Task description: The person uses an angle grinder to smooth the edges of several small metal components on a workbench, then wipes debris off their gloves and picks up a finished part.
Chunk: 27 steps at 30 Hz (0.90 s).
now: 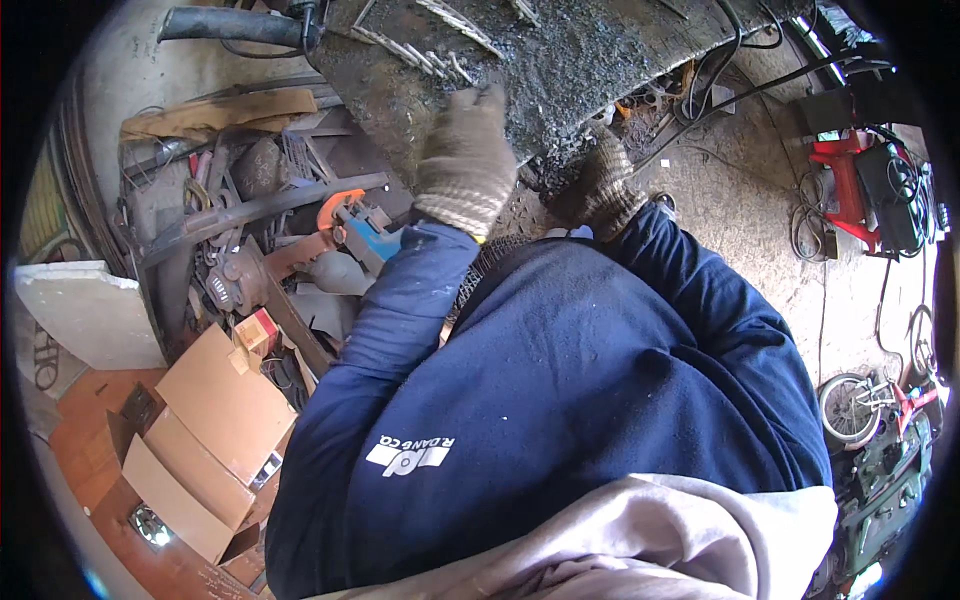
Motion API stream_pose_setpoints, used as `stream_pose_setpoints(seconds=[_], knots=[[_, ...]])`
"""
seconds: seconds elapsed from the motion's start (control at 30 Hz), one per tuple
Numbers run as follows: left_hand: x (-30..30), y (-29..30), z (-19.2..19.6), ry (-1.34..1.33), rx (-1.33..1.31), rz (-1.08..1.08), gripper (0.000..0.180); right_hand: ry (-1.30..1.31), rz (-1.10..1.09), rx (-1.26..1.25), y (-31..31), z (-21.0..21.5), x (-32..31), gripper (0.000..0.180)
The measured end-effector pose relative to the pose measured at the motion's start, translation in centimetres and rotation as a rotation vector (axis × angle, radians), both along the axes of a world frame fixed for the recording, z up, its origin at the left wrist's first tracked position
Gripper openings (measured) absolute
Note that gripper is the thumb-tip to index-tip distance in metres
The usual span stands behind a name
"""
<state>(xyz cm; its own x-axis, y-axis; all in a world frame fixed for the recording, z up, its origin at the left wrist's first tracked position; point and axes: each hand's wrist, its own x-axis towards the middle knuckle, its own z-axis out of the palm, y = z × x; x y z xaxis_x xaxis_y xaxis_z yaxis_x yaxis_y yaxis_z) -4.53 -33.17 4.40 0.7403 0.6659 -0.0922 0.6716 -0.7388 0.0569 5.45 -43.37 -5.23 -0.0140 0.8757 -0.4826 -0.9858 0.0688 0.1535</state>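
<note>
My left hand (468, 158), in a knitted work glove, rests at the near part of a worktop (390, 110) coated with dark grit. Its fingers look curled in, slightly blurred; what they may hold is hidden. Just beyond them lie several thin, pale ribbed metal rods (410, 50), some side by side in a slanting row. My right hand (603, 188), gloved too, is below the worktop's ragged near-right edge, beside a dark heap of grit (550, 165). Smear and shade hide how its fingers are set.
On the left, scrap metal and a long metal bar (260, 215) surround a blue and orange power tool (365, 232). Open cardboard boxes (225, 405) lie lower left. Black cables (740, 100) cross at right, towards a red stand (845, 190). A small bicycle (860, 410) is lower right.
</note>
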Motion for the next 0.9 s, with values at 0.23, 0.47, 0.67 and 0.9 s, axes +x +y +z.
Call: stream_pose_setpoints(seconds=[0.23, 0.47, 0.67, 0.9], knots=[[1.8, -5.1, 0.9, -0.088, -0.164, -0.115, 0.029, -0.831, 0.070, -0.036, -0.4, -4.2, -0.4, 0.058], [1.8, -3.5, -0.3, -0.141, -0.097, -0.225, 0.032, -0.020, 0.018, -0.104, -0.5, -2.2, 0.1, 0.058], [-1.2, -0.4, 2.2, -0.384, -0.100, -0.120, 0.026, -0.135, 0.028, -0.159, -0.2, 2.3, 0.2, 0.051], [-1.4, 6.5, -0.6, 0.051, 0.046, 0.271, 0.038, -0.471, 0.108, -0.136, -0.1, 3.1, -0.4, 0.051]])
